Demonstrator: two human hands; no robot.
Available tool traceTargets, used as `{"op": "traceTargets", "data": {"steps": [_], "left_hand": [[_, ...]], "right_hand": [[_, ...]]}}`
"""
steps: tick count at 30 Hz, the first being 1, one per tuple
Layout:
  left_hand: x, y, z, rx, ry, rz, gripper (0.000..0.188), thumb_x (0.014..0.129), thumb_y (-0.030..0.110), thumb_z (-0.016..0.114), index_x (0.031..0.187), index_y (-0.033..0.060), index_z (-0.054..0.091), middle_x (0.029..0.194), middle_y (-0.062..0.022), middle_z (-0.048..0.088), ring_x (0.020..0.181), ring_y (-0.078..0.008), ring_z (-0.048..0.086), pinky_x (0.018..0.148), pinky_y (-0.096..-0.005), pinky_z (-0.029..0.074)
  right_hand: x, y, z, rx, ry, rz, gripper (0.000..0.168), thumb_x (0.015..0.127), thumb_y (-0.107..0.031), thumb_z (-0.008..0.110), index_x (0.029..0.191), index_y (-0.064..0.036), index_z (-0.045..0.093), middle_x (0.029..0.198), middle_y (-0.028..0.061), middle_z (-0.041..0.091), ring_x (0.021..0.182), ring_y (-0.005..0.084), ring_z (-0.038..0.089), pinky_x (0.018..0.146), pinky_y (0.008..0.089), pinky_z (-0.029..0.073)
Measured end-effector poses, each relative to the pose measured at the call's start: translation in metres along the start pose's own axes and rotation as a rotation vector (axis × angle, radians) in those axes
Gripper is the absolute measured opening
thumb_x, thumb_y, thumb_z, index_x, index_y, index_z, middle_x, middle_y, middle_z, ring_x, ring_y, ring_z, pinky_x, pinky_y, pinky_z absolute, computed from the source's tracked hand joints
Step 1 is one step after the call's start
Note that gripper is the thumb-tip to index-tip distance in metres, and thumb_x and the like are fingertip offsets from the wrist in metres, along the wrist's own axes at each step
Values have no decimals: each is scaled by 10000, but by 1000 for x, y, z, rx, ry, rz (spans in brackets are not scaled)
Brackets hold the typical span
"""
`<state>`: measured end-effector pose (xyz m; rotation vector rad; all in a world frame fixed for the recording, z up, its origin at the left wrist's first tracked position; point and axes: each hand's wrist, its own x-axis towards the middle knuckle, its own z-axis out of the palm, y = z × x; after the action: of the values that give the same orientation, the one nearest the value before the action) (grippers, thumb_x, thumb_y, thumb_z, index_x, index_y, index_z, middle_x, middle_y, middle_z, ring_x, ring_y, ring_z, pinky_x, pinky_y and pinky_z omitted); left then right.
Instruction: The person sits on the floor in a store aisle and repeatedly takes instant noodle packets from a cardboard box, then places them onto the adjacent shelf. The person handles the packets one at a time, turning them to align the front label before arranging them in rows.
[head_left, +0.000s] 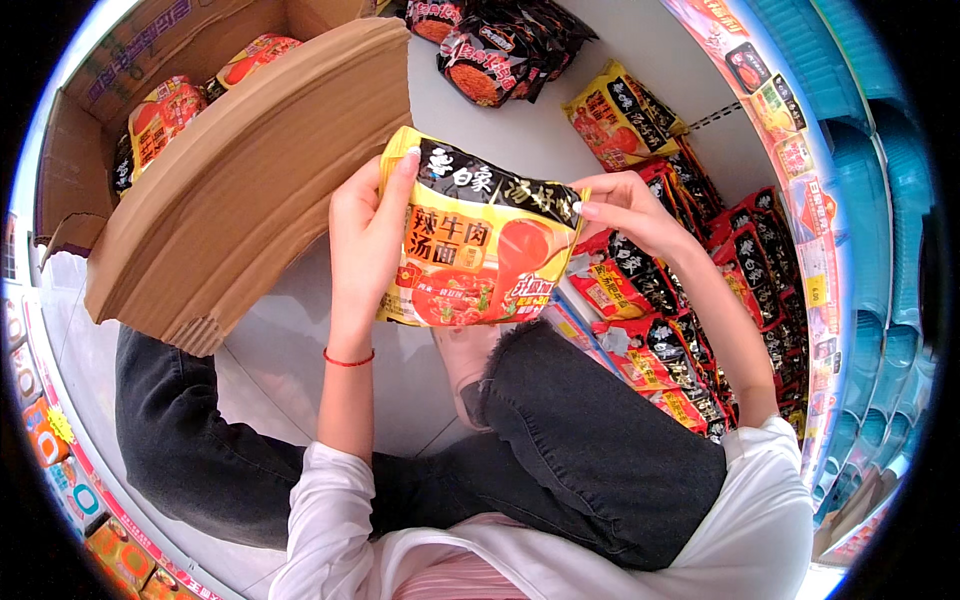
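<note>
Between my two hands is a yellow, black and red packet of instant noodles (465, 240), its printed front facing up at me. My left hand (369, 217) grips its left edge, thumb on the front and the other fingers out of sight behind it. At the upper right corner, my right hand (626, 210) pinches the packet's edge between thumb and fingers. On the shelf just beyond my right hand lies a similar yellow noodle packet (622, 116). Rows of red and black noodle packets (645, 352) are stacked under my right forearm.
An open cardboard box (255, 150) at the left holds more yellow noodle packets (161, 124), its flap bent towards me. Black noodle packets (499, 52) lie at the back of the shelf. Teal containers (870, 195) stand above the shelf's label strip (806, 202) at right.
</note>
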<state>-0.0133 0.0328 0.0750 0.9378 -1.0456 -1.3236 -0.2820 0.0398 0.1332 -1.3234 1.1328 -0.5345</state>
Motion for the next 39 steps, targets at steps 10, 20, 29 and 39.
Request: {"op": "traceTargets", "data": {"steps": [10,20,29,39], "left_hand": [[0,5,0,-152,80,-3,255,929,205,488,892,-17,607,797,16,609,693,-7,493,623,-191,419],[-1,-2,6,-291,167,68,245,930,198,483,926,-13,608,835,1,620,705,-17,519,637,-195,433],[0,-6,0,-417,233,16,245,925,220,492,942,4,607,860,-7,622,741,-36,547,667,-199,446],[-1,-7,0,-480,341,26,246,923,223,493,956,3,599,902,-20,618,780,-50,551,704,-217,452]], "right_hand": [[0,0,3,-48,213,-153,282,876,-194,555,1042,28,604,941,90,645,803,128,626,657,265,543],[12,-12,33,-153,613,-278,158,922,-144,468,887,-8,538,746,15,619,666,48,571,575,215,479],[9,-24,37,-176,519,-275,162,924,-170,468,956,-16,508,825,29,627,695,55,580,559,214,485],[3,5,65,-353,550,-356,150,933,-122,430,872,13,452,630,37,530,564,74,536,485,229,470]]}}
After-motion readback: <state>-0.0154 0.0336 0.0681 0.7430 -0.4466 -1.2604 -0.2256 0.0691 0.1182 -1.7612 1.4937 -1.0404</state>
